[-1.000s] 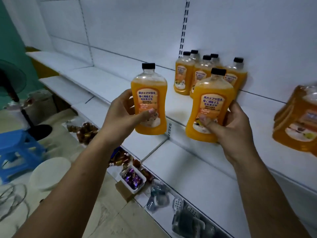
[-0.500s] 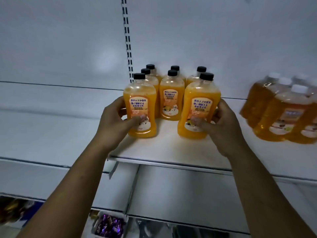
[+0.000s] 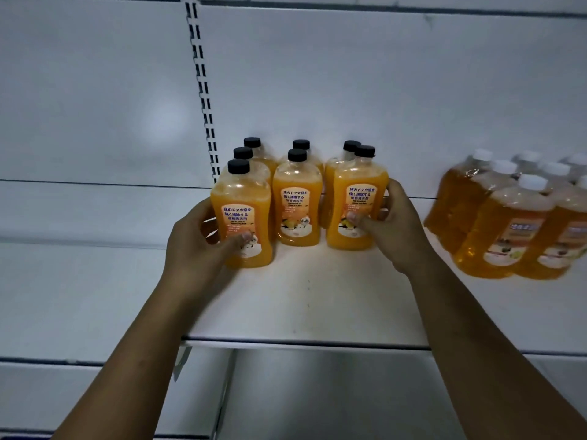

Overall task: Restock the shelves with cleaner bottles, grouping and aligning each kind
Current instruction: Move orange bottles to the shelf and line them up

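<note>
Two orange cleaner bottles with black caps stand on the white shelf (image 3: 305, 306). My left hand (image 3: 197, 249) grips the left bottle (image 3: 243, 198) at the front of the left column. My right hand (image 3: 394, 230) grips the right bottle (image 3: 359, 188) at the front of the right column. Between them stands a middle bottle (image 3: 298, 204), with several more black-capped bottles (image 3: 254, 154) lined up behind in three columns. Both held bottles appear to rest upright on the shelf.
A group of several amber bottles with white caps (image 3: 514, 230) stands to the right on the same shelf. A slotted upright (image 3: 203, 90) runs up the white back panel. A lower shelf (image 3: 317, 401) shows below the front edge.
Both hands have carried their bottles forward from in front of the shelf onto it, setting them at the front of the left and right columns. The view has turned toward the shelf.
</note>
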Demonstrator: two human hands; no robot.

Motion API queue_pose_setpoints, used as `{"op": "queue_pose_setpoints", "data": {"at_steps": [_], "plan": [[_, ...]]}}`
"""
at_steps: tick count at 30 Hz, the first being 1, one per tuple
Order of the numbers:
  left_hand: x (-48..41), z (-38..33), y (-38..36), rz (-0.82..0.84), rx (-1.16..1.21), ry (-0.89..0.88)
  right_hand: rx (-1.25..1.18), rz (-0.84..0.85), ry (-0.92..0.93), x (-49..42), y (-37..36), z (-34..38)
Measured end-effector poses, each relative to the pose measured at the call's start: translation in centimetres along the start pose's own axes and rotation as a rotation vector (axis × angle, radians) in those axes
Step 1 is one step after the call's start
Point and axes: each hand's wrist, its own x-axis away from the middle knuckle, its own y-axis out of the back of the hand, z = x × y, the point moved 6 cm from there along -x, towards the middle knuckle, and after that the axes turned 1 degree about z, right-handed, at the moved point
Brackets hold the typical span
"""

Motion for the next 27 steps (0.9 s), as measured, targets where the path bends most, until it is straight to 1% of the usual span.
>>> {"op": "queue_pose_setpoints", "data": {"at_steps": [3, 10, 16, 21, 27], "plan": [[-0.5, 0.3, -0.3, 0.000, -0.016, -0.007, -0.014, 0.035, 0.024, -0.5, -1.1, -0.3], [-1.0, 0.7, -0.9, 0.042, -0.016, 0.008, -0.006, -0.018, 0.059, -0.7, -1.4, -0.7], [-0.7, 0.7, -1.2, 0.051, 0.022, 0.028, 0.033, 0.069, 0.009, -0.3, -1.7, -1.6], [-0.9, 0.5, -0.9, 0.044, -0.040, -0.009, 0.071, 0.075, 0.004, -0.3, -1.6, -1.8], [-1.1, 0.7, -0.9, 0.054, -0.043, -0.010, 0.084, 0.077, 0.012, -0.2, -1.6, -1.6]]}}
